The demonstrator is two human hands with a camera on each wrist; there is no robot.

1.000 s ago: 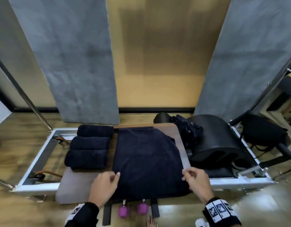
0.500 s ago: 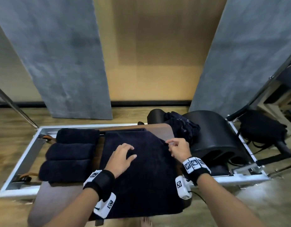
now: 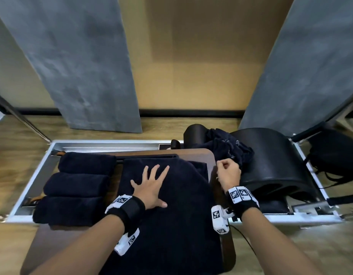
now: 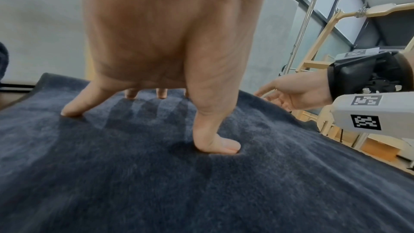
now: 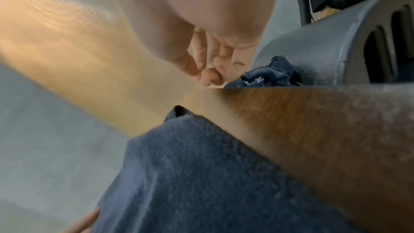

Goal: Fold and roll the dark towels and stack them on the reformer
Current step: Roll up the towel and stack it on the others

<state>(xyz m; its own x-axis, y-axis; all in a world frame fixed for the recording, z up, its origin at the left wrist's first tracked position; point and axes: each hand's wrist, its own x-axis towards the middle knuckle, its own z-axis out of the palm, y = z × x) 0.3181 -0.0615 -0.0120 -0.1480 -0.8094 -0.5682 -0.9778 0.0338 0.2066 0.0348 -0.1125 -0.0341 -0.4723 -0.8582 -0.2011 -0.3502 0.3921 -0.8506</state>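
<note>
A dark towel [image 3: 171, 225] lies flat on the reformer's brown carriage [image 3: 201, 154]. My left hand [image 3: 157, 185] presses on it with fingers spread; the thumb [image 4: 215, 146] digs into the pile of the towel [image 4: 201, 192]. My right hand [image 3: 225, 165] hovers just off the towel's far right corner, fingers loosely curled, holding nothing, with its fingertips [image 5: 208, 75] over the carriage edge. Right behind it sits a crumpled heap of dark towels [image 3: 229, 149]. Three rolled towels [image 3: 76, 184] lie side by side on the left of the carriage.
The silver reformer frame [image 3: 38, 175] surrounds the carriage. A black arc barrel [image 3: 270, 159] stands at the right end, touching the crumpled heap. A black bag [image 3: 334, 153] lies on the floor farther right. Grey wall panels stand behind.
Both hands went from the towel's near edge to its far part. The left hand flattened on the towel. The right hand left the towel's corner and moved right toward the heap.
</note>
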